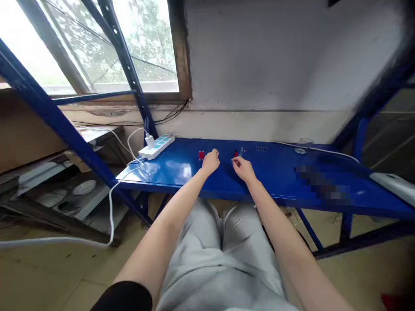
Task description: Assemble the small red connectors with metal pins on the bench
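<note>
Two small red cylinders (201, 155) stand side by side on the blue table, just left of my left hand (211, 161). That hand is closed, its fingertips pressed together over the tabletop; whatever they hold is too small to make out. My right hand (244, 168) is also closed in a pinch, close to the table, and I cannot tell what is in it. Right beyond its fingers lie a small red piece (235, 153) and a clear bluish piece (241, 151). Farther right, several tiny metallic pieces (262, 149) form a row.
A white power strip (157, 147) with a plug and a cable is at the table's left end. A thin white cable (333, 152) runs along the back right. A blurred dark object (320, 183) and a white device (394, 185) occupy the right side. Blue frame posts (121, 47) flank the table.
</note>
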The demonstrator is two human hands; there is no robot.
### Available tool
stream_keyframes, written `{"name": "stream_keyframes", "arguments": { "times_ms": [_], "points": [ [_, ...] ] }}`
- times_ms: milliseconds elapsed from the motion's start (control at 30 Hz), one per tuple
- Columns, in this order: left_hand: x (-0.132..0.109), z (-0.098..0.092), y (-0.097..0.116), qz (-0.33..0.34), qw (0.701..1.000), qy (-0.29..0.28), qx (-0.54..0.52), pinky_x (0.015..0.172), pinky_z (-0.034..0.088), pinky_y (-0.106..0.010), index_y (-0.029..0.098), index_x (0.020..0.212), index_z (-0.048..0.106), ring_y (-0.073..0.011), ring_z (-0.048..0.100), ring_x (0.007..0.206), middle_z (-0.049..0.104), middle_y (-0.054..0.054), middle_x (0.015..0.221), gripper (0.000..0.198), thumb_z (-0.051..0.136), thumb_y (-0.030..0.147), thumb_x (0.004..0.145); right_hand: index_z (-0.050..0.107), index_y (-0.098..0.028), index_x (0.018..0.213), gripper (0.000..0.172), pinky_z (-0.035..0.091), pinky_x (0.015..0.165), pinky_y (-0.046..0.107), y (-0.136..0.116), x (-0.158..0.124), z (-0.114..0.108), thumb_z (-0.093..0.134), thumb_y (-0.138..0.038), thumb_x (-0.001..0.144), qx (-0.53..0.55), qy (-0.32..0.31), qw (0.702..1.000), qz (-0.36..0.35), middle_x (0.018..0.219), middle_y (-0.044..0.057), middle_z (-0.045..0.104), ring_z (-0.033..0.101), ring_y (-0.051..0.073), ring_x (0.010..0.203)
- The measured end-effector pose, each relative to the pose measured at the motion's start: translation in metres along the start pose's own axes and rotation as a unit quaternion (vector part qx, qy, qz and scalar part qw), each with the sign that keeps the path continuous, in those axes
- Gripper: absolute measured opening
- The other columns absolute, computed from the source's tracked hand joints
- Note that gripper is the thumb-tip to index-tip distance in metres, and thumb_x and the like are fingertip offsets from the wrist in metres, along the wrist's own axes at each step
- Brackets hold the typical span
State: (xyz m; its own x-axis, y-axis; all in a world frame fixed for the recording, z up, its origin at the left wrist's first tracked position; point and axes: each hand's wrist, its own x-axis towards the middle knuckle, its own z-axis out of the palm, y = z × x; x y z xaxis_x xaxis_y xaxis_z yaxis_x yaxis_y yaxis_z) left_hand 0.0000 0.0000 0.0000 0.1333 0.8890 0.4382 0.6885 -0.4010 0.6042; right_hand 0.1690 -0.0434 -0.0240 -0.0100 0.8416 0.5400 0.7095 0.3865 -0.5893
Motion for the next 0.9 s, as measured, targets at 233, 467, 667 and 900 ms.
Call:
{"name": "stream_keyframes", "arguments": {
  "times_ms": [233, 467, 667, 900],
  "points": [
    [-0.018, 0.006, 0.001, -0.070, 0.943, -0.045, -0.322, 0.041, 0.034, -0.019, 0.018, 0.096, 0.047, -0.0049, 0.043, 0.034, 0.056, 0.002, 0.067, 0.017, 0.032, 0.020, 0.089, 0.062, -0.021, 0.091, 0.023, 0.040, 0.057, 0.026, -0.007, -0.001, -0.002, 0.044, -0.031, 0.080, -0.002, -0.007, 1.000, -0.003, 0.068, 0.003, 0.061, 0.055, 0.016, 0.060],
    [-0.031, -0.008, 0.003, -0.071, 0.861, -0.025, -0.503, 0.033, 0.023, -0.017, 0.017, 0.097, 0.048, -0.0041, 0.047, 0.037, 0.059, 0.000, 0.072, 0.016, 0.042, 0.028, 0.087, 0.060, -0.021, 0.093, 0.032, 0.039, 0.058, 0.026, -0.027, -0.005, -0.010, 0.036, -0.041, 0.088, 0.017, -0.009, 0.999, -0.043, 0.076, 0.005, 0.063, 0.056, 0.016, 0.065],
    [-0.033, -0.015, 0.003, -0.090, 0.826, -0.077, -0.551, 0.033, 0.021, -0.017, 0.016, 0.096, 0.050, -0.0041, 0.045, 0.035, 0.061, -0.001, 0.072, 0.018, 0.048, 0.029, 0.084, 0.057, -0.020, 0.099, 0.035, 0.039, 0.062, 0.027, -0.033, -0.006, -0.008, 0.036, -0.045, 0.089, 0.023, -0.021, 0.998, -0.062, 0.087, 0.007, 0.063, 0.056, 0.018, 0.073],
    [-0.037, -0.017, 0.009, -0.088, 0.824, -0.147, -0.540, 0.034, 0.024, -0.017, 0.015, 0.098, 0.050, -0.0058, 0.050, 0.039, 0.065, -0.005, 0.077, 0.021, 0.051, 0.030, 0.083, 0.051, -0.021, 0.078, 0.034, 0.033, 0.054, 0.024, -0.030, -0.006, -0.006, 0.031, -0.047, 0.090, 0.028, -0.038, 0.998, -0.044, 0.066, 0.002, 0.055, 0.050, 0.014, 0.057]
  ]
}}
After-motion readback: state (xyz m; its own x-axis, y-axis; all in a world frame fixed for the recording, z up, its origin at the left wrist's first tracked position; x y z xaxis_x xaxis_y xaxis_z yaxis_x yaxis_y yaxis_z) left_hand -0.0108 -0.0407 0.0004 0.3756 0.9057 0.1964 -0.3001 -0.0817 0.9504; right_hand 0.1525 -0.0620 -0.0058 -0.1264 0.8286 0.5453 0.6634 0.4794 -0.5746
